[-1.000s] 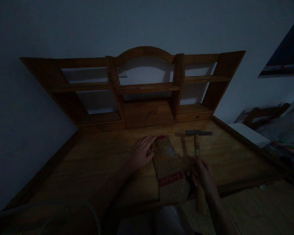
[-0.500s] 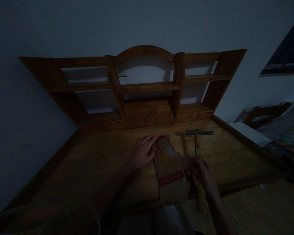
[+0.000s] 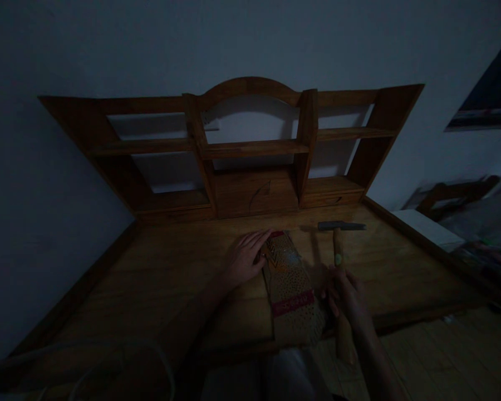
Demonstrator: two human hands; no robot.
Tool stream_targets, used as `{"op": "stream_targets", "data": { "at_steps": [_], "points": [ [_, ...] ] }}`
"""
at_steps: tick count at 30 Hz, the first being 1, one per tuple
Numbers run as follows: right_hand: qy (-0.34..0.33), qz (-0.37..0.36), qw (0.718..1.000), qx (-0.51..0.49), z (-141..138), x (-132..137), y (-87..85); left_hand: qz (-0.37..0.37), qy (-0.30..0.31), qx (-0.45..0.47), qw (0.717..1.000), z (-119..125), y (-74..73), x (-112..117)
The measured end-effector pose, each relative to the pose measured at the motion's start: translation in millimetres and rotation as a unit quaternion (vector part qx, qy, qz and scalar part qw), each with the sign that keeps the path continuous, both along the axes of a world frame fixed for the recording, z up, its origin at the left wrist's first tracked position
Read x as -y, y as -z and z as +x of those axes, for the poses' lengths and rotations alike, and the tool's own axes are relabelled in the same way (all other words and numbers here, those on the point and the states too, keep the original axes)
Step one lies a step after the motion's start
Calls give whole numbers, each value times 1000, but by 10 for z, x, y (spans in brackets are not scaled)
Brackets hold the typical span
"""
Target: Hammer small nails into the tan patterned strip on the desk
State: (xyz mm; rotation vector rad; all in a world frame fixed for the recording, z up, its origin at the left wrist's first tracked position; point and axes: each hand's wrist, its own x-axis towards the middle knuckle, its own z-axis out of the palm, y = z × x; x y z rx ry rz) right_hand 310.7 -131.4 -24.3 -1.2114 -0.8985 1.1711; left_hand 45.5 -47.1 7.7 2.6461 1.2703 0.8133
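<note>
In the dim head view, my right hand point(image 3: 345, 292) is wrapped around the wooden handle of a hammer point(image 3: 338, 245), its metal head up and away from me. My left hand point(image 3: 246, 259) lies with fingers stretched along the upper left edge of a flat, cardboard-like piece point(image 3: 294, 278), touching it. That piece has rows of dark dots, red bands with lettering and a shiny patch near its upper part. It rests on the wooden desk point(image 3: 171, 278) between my two hands, and its near end reaches the desk's front edge.
A wooden shelf unit point(image 3: 254, 147) with several compartments stands at the back of the desk against the wall point(image 3: 250, 39). Raised wooden edges border the desk's sides. To the right are a white surface point(image 3: 430, 225) and a wooden chair back point(image 3: 459, 195).
The whole view has shifted slightly to the right in the picture. Both hands, the hammer and the cardboard-like piece keep nearly the same places relative to the desk.
</note>
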Motion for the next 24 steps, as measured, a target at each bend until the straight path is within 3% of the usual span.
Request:
{"op": "stream_targets", "data": {
  "at_steps": [5, 11, 16, 24],
  "points": [
    [-3, -1, 1000, -30, -16, -10, -10, -9, -5, 9, 1000, 5, -9, 13],
    [4, -8, 1000, 6, -15, -8, -17, -7, -3, 13, 1000, -12, 21, 10],
    [-3, 3, 1000, 0, 5, -4, 3, 15, 16, 23, 999, -10, -54, 39],
    [7, -3, 1000, 5, -7, -3, -8, 16, 115, -30, 993, -9, -38, 46]
  ]
}}
